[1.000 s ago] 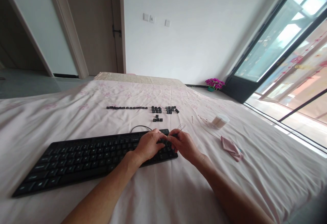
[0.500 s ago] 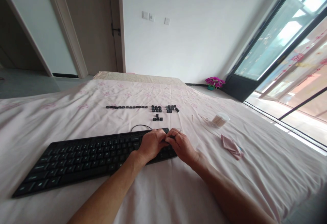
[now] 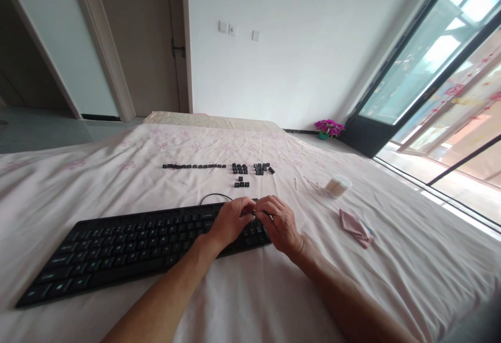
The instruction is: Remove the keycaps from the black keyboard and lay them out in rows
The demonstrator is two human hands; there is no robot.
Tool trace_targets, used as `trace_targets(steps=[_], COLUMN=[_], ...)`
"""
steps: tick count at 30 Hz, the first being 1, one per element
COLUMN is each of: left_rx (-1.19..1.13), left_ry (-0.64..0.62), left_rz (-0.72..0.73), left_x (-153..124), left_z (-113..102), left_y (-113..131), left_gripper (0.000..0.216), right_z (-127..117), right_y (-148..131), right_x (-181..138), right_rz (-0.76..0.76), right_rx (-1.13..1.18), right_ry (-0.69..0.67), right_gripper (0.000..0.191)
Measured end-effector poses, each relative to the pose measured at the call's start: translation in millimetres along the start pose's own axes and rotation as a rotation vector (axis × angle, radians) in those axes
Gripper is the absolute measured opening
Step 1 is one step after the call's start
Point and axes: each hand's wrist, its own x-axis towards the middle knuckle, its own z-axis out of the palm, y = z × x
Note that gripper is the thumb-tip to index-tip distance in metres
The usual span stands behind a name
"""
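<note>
Some glossy grey floor (image 3: 47,133) at far left, below a dark doorway (image 3: 23,61). Next, a brown door (image 3: 135,45) with a black handle (image 3: 179,48) at its right edge. Across nearly the whole width, a pale pink sheet (image 3: 117,314), creased all over, printed with faint pink flowers toward the far side. On it, a black keyboard (image 3: 129,244), set aslant, left end nearest, right end under the hands. Well beyond, a thin row of loose black keycaps (image 3: 195,166); behind the keyboard, an arc of black cable (image 3: 213,194).

Then the left hand (image 3: 231,223), low over the keyboard's right part, fingers curled, thumb drawn in close to them. Farther back, a plain white wall (image 3: 297,66) with three small square plates (image 3: 233,30). Before it on the sheet, three clusters of keycaps (image 3: 241,184), well apart from the row. Right hand (image 3: 278,223) just beside the left, fingers bent, tips gathered to a pinch at the left fingertips. Cannot tell what, if anything, lies gripped in either.

Rightward, a lone swab (image 3: 296,183), magenta flowers (image 3: 329,128) by the wall, a clear tub of swabs (image 3: 338,186) lying tilted, a crumpled pink cloth (image 3: 355,226). At far right, a dark-framed glass door (image 3: 415,66), bright with daylight.
</note>
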Motion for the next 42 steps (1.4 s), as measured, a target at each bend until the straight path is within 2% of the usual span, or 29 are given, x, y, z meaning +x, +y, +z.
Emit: trace_targets(steps=[3,7,11,15,17,20,23,28,37,42], left_rx=[-0.157,-0.313,-0.358,-0.376,-0.361,-0.293,-0.249,-0.244,-0.239,-0.247], left_ry=[0.055,0.129,0.147,0.134,0.137,0.155,0.146,0.12,0.12,0.121], left_rz=[-0.062,-0.138,-0.171,-0.172,-0.171,-0.171,-0.157,-0.165,-0.154,-0.151], left_x=[2,2,2,3,3,3,4,3,4,3], left_z=[1,2,1,1,2,3,4,4,4,4], left_y=[-6,-9,-7,-6,-7,-9,-10,-10,-11,-11], left_gripper=[0.027,0.03,0.033,0.034,0.036,0.035,0.033,0.031,0.03,0.03], right_z=[-3,1,11,15,13,3,-9,-17,-2,0], right_y=[3,11,16,24,36,68,108,154,172,174], right_x=[2,4,3,4,8,24,45,72,93,98], right_rz=[0.014,0.191,0.267,0.364,0.388,0.412,0.551,0.602,0.673,0.697], right_rx=[-0.043,-0.055,-0.016,-0.002,0.027,0.03,-0.131,-0.234,-0.386,-0.41], right_ry=[0.053,0.022,-0.013,0.004,-0.008,0.016,0.082,0.093,0.03,0.02], right_gripper=[0.02,0.02,0.009,0.009,0.01,0.016,0.019,0.016,0.018,0.018])
